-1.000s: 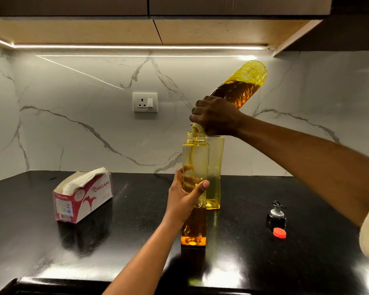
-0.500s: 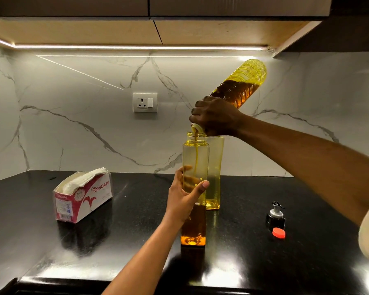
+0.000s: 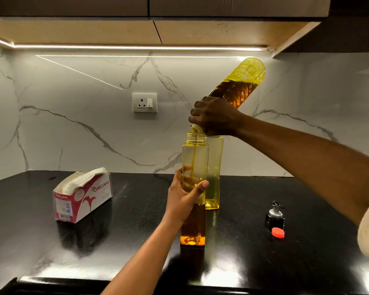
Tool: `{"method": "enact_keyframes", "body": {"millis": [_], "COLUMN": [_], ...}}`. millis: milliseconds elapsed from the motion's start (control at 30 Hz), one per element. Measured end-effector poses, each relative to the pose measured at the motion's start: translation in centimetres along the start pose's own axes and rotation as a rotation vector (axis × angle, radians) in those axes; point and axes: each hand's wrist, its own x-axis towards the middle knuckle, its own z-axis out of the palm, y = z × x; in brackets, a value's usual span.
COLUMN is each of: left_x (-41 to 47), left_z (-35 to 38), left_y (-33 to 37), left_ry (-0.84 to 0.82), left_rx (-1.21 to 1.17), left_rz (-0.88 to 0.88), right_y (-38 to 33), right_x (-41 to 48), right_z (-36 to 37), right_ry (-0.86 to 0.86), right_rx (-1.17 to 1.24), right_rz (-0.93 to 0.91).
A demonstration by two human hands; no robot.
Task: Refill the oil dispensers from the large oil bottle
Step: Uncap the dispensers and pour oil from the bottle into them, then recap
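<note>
My right hand [image 3: 216,117] grips the neck end of the large oil bottle [image 3: 241,84], which is tipped steeply with its mouth over a tall clear dispenser [image 3: 195,158]. A thin stream of amber oil runs down inside that dispenser, and oil fills roughly its lower third. My left hand [image 3: 183,196] holds the dispenser around its middle as it stands on the black counter [image 3: 126,237]. Just behind it a second dispenser [image 3: 214,177] stands uncapped, with only a little oil at its bottom.
A black pourer cap [image 3: 274,215] and an orange bottle cap [image 3: 278,232] lie on the counter to the right. To the left a tissue box [image 3: 82,198] sits near the marble wall. A wall socket [image 3: 144,102] is above it.
The oil level in the held dispenser has risen slightly. Both hands and the bottle stay almost where they were.
</note>
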Motion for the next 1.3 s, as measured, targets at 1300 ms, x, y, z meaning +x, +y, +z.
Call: {"method": "enact_keyframes", "body": {"millis": [1300], "left_x": [0.00], "left_z": [-0.02], "left_y": [-0.03], "left_ry": [0.006], "left_rx": [0.036], "left_rz": [0.001], "right_y": [-0.05], "right_x": [0.09], "right_z": [-0.51], "right_ry": [-0.003], "right_rx": [-0.030], "right_rz": [-0.030]}}
